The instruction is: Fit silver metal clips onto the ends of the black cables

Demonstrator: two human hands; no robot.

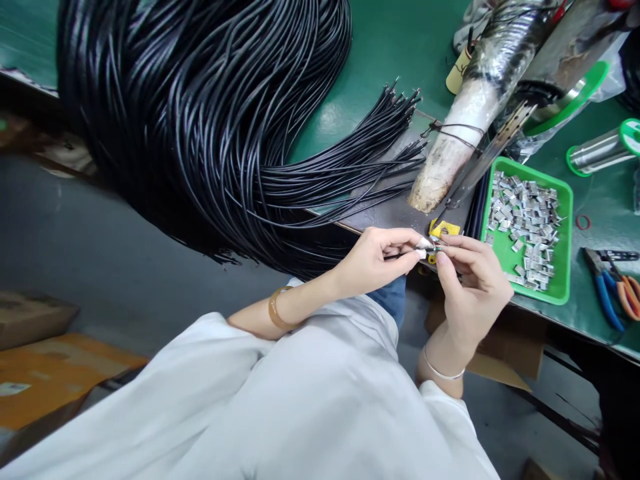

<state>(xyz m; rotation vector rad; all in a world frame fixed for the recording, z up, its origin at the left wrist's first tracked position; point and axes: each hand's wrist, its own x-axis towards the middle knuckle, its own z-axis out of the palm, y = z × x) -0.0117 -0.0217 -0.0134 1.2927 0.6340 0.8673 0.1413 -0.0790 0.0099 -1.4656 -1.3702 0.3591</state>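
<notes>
A: Start at the fingers. What's there?

B: One black cable (393, 256), near its end. Left hand (367, 263) grips it between thumb and forefinger, white wraps on those fingertips. Right hand (473, 280) pinches at the very end; any small part there too tiny to make out.

A: Why both hands so close?

B: Steadiness, I'd judge. Left backs the cable, right minds the tip. Wraps probably spare the skin.

A: Just beyond the fingertips?

B: Yellow piece (451, 229), partly hidden by them. Above it, a wrapped tube (460, 137) slanting away, lower end near the fingers. Purpose unclear.

A: Right of the fingers?

B: Green tray (565, 233), heaped with small metal parts (540, 257). Likely set there for an easy right-hand reach. Farther right: pliers (607, 293), with a wire spool (597, 153) beyond.

A: Left?

B: Big cable bundle (210, 127), hanging over the edge. Beyond the fingers its loose ends (400, 110) fan out, presumably so single ones pull free.

A: Surface, room?

B: Green tabletop (383, 47), glossy under light; a darker patch under the nearest cable ends. Below and left of the fingers, grey floor (125, 213), then cartons (45, 380), well apart.
</notes>
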